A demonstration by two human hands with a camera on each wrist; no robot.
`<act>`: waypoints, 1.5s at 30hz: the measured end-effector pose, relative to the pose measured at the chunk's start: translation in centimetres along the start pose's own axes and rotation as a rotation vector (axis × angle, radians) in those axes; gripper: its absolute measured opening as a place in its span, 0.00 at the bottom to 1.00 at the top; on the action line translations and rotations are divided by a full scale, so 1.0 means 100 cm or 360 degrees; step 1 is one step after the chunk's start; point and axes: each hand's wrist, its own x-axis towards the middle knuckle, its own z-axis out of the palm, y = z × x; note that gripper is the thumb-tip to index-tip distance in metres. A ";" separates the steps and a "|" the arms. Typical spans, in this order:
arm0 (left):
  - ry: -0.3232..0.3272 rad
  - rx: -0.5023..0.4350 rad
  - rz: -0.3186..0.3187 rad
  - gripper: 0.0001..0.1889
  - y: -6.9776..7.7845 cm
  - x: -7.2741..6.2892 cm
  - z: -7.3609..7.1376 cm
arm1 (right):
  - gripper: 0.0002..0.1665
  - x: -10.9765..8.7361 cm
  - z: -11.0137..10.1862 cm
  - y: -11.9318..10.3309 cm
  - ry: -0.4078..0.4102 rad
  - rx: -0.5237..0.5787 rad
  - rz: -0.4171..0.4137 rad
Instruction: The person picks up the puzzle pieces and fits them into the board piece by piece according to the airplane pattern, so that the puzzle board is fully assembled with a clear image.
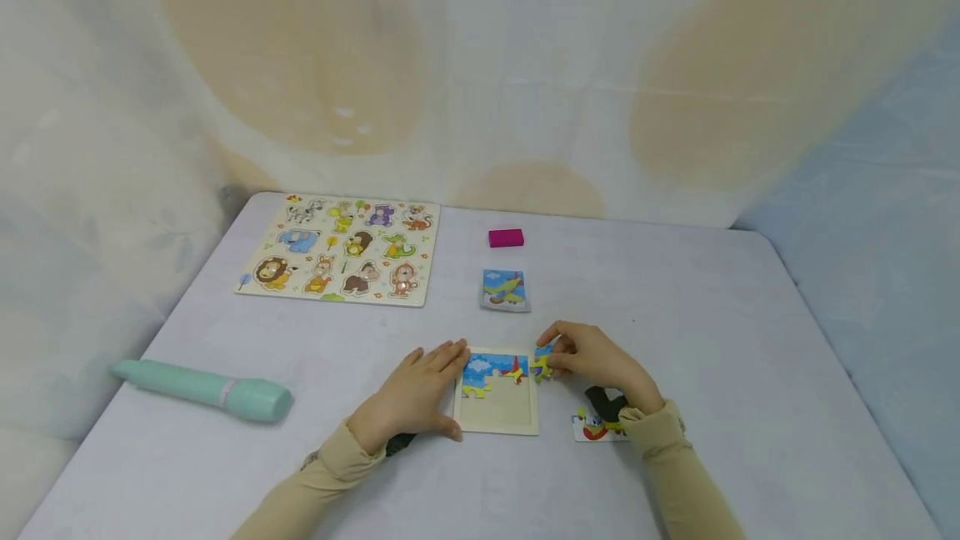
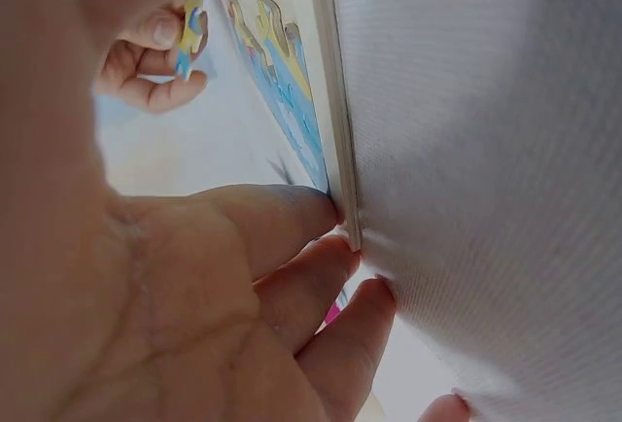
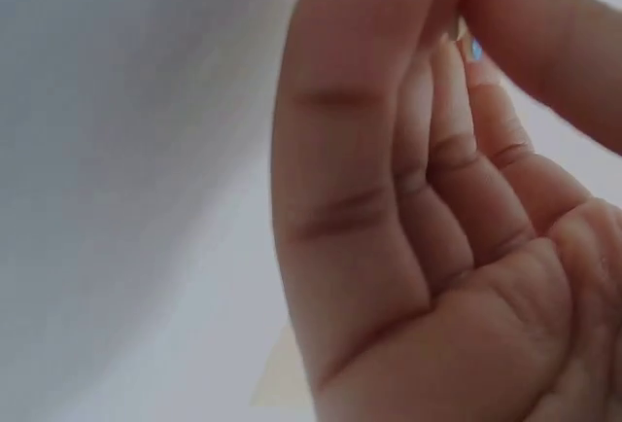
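Note:
A square wooden puzzle tray lies flat at the front middle of the table, with several joined jigsaw pieces along its top and upper left. My left hand rests at the tray's left edge; its fingertips touch the frame in the left wrist view. Just beyond the tray's right edge, my right hand pinches a blue and yellow puzzle piece between thumb and fingers. That piece also shows in the left wrist view, while the right wrist view mostly hides it behind the fingers.
Loose puzzle pieces lie under the right wrist, partly covered. Beyond the tray are a small airplane picture card and a magenta block. An animal puzzle board sits at the back left, a mint-green microphone-shaped object at the left.

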 end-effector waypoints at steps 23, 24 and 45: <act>-0.0018 0.0022 0.0004 0.56 0.001 0.003 -0.003 | 0.12 0.025 0.044 -0.035 -0.0114 -0.0143 -0.0087; -0.0022 0.0019 0.0004 0.56 0.002 0.003 -0.003 | 0.13 0.025 0.045 -0.035 -0.0093 -0.0146 -0.0073; -0.0023 0.0001 -0.0024 0.56 0.000 0.000 -0.003 | 0.11 0.022 0.044 -0.025 -0.0058 -0.0016 -0.0093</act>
